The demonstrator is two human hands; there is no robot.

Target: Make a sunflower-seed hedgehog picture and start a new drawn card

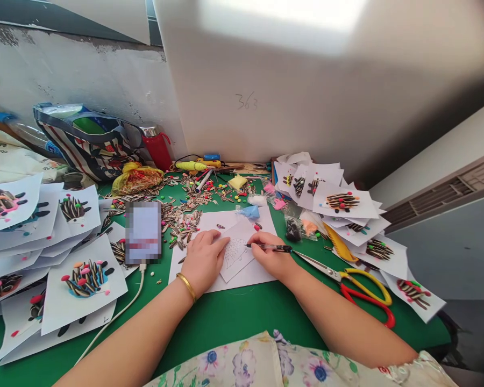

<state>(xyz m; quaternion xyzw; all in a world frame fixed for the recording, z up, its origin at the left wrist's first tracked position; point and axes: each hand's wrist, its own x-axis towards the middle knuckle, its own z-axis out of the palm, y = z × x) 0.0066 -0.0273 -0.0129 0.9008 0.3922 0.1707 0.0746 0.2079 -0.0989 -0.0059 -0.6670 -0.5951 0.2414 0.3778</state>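
A small white card [230, 272] lies turned at an angle on a larger white sheet [185, 271]. On the card is a line drawing of a hedgehog [237, 252] with dotted marks across its back. My left hand [205, 258] rests flat on the card's left side, fingers stretched out, with a gold bangle on the wrist. In my right hand [272, 258] is a black pen [274, 248], pinched between thumb and fingers, its tip at the drawing's upper right edge. Striped sunflower seeds [185, 226] and a blue bag of clay [248, 212] lie close by.
Scissors [342, 277] with yellow and red handles lie right of my forearm. Seed-decorated cards are piled at left [84, 285] and right [347, 204]. A phone [143, 231] with a white cable [133, 301], a red flask [156, 148] and a striped bag [89, 142] stand left.
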